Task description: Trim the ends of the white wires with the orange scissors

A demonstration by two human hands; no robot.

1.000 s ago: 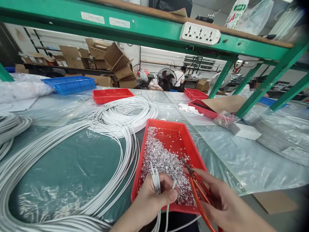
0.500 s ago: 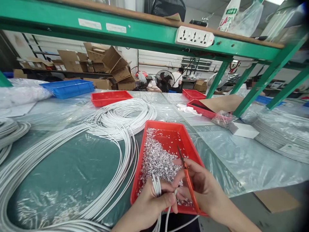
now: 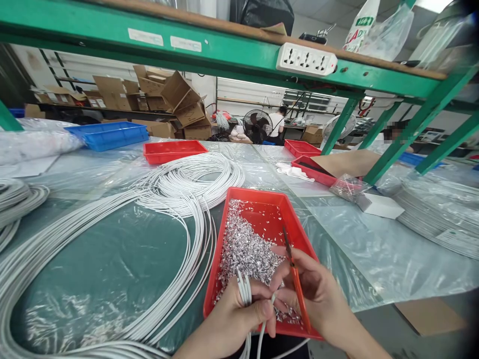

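Observation:
Several white cables (image 3: pixel 244 288) pass through my left hand (image 3: pixel 243 311), whose fingers are closed round them. Between the fingertips of both hands, one cable end (image 3: pixel 273 298) is pinched. My right hand (image 3: pixel 314 294) also grips an orange-handled tool (image 3: pixel 298 289), its narrow dark point up and away from me; whether it is scissors or pliers I cannot tell. Both hands are over the near end of a red tray (image 3: pixel 299 227), where small shiny silver scraps (image 3: pixel 243 244) lie heaped, mostly on the left side.
Long loops of white cable (image 3: pixel 45 244) cover the table's left, with a coil (image 3: pixel 194 182) behind. Farther back stand a blue tray (image 3: pixel 108 135) and another red tray (image 3: pixel 174 151). A green shelf frame (image 3: pixel 224 55) spans overhead; its legs (image 3: pixel 404 134) come down at right.
The tool's dark tip has swung slightly to the right. Both hands keep hold of the cables in nearly the same place. The whole view has shifted a little.

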